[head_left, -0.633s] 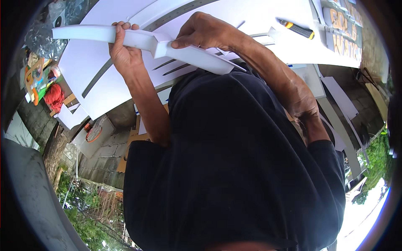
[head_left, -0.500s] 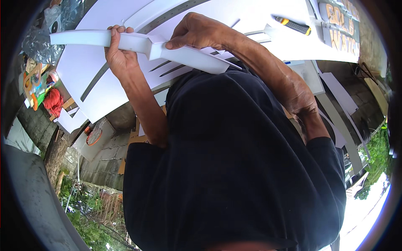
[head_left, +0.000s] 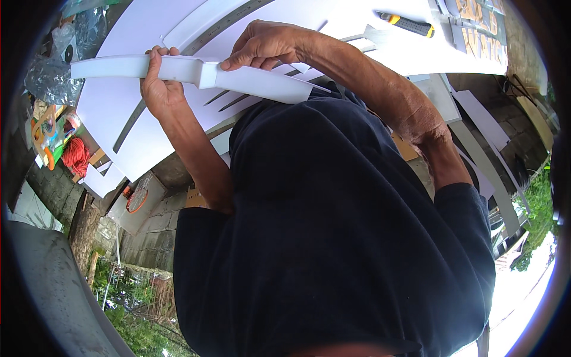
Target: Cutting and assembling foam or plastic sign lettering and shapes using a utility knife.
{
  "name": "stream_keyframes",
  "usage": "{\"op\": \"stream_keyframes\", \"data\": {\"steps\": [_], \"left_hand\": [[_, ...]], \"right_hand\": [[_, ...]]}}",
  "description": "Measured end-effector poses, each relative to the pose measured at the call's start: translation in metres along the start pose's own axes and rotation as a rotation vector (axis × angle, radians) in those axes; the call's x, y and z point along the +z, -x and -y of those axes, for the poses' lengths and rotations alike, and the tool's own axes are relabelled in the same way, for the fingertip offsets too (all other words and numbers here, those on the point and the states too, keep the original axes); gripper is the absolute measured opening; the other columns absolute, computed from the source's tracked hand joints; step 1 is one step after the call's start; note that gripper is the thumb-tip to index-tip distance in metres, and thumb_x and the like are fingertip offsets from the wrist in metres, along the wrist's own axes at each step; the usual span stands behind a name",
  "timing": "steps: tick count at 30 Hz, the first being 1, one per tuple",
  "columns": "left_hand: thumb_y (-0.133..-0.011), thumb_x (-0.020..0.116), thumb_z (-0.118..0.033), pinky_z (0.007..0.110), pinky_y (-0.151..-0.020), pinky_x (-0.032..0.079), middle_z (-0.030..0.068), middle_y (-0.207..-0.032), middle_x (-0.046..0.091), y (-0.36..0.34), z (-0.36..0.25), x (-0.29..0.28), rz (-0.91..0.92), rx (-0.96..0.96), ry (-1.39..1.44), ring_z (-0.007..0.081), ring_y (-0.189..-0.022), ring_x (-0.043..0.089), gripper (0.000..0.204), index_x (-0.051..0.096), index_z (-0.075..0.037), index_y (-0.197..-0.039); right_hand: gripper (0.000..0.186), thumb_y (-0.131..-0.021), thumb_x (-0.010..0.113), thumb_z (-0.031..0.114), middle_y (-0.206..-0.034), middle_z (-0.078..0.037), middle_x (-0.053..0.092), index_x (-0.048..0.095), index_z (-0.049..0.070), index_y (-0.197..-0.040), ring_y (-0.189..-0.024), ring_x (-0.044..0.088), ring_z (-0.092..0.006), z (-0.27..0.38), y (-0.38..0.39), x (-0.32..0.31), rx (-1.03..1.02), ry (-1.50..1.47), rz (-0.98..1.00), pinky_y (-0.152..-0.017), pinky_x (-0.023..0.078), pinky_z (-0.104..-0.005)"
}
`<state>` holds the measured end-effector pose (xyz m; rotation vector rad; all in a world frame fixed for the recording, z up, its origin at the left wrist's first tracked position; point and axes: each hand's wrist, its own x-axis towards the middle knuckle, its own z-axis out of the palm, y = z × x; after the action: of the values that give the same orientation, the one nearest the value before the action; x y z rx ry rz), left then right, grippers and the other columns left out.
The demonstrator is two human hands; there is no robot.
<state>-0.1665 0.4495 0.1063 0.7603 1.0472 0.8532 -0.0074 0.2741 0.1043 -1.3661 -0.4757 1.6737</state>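
A long white strip (head_left: pixel 267 86) with a raised joint near its middle lies crosswise in my hands, above a white board (head_left: pixel 113 113). My left hand (head_left: pixel 160 83) grips its left part, fingers curled round it, thumb on the front face. At the joint's right, my right hand (head_left: pixel 262 47) pinches the upper edge with thumb on the strip and fingers bent behind. Behind the strip lie a grey metal ruler (head_left: pixel 229 24) and narrow dark slits or pieces. A yellow-and-black utility knife (head_left: pixel 404 24) rests farther right on the board.
Clear plastic wrapping (head_left: pixel 53 77), red cord (head_left: pixel 75 156) and small coloured items sit at the left. Flat cut-out letters (head_left: pixel 482 38) stand at the upper right. Sheet offcuts (head_left: pixel 485 119) lie right of my arm. A basketball hoop (head_left: pixel 137 201) shows lower left.
The view has shifted, moving the board and knife up and leftward in the picture. My hands and strip appear slightly higher and farther left, with the strip's joint turned a little.
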Motion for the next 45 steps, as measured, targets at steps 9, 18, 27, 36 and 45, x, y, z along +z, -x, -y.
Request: {"op": "stream_keyframes", "data": {"steps": [9, 18, 27, 36, 45], "left_hand": [[-0.087, 0.072, 0.005, 0.047, -0.092, 0.059, 0.0138, -0.095, 0.063, -0.001, -0.001, 0.002, 0.007, 0.000, 0.001, 0.0246, -0.092, 0.064, 0.029, 0.055, 0.005, -0.110], [-0.089, 0.071, 0.003, 0.043, -0.087, 0.059, 0.0116, -0.094, 0.062, 0.003, -0.002, -0.004, 0.037, 0.006, 0.030, 0.0218, -0.091, 0.062, 0.026, 0.056, 0.003, -0.110], [-0.097, 0.058, 0.005, 0.032, -0.084, 0.049, 0.0045, -0.099, 0.054, -0.001, 0.001, -0.016, 0.521, -0.049, 0.600, 0.0160, -0.090, 0.053, 0.024, 0.048, -0.003, -0.118], [-0.098, 0.056, 0.006, 0.032, -0.084, 0.050, 0.0037, -0.095, 0.055, -0.009, 0.010, -0.025, 0.541, -0.057, 0.643, 0.0157, -0.087, 0.052, 0.021, 0.050, -0.004, -0.115], [-0.099, 0.057, 0.002, 0.032, -0.086, 0.050, 0.0040, -0.097, 0.057, -0.011, 0.009, -0.028, 0.599, -0.089, 0.712, 0.0162, -0.088, 0.053, 0.019, 0.051, -0.004, -0.115]], "right_hand": [[0.056, -0.070, 0.092, 0.035, -0.082, -0.021, 0.073, 0.075, -0.009, -0.100, -0.066, 0.072, -0.0231, -0.002, -0.003, -0.001, -0.021, -0.031, 0.013, -0.061, 0.062, -0.0308], [0.053, -0.069, 0.092, 0.037, -0.079, -0.018, 0.072, 0.077, -0.006, -0.097, -0.066, 0.069, -0.0211, 0.004, -0.003, 0.002, -0.027, 0.022, 0.003, -0.058, 0.059, -0.0299], [0.035, -0.079, 0.084, 0.033, -0.086, -0.016, 0.076, 0.080, 0.000, -0.092, -0.076, 0.072, -0.0266, 0.037, 0.027, 0.023, -0.184, 0.559, -0.145, -0.076, 0.059, -0.0379], [0.032, -0.081, 0.084, 0.029, -0.088, -0.017, 0.076, 0.079, 0.000, -0.093, -0.078, 0.073, -0.0272, 0.039, 0.031, 0.029, -0.190, 0.594, -0.187, -0.078, 0.060, -0.0372], [0.029, -0.082, 0.082, 0.029, -0.082, -0.015, 0.075, 0.080, 0.002, -0.089, -0.074, 0.072, -0.0256, 0.044, 0.026, 0.028, -0.120, 0.594, -0.123, -0.074, 0.059, -0.0354]]}}
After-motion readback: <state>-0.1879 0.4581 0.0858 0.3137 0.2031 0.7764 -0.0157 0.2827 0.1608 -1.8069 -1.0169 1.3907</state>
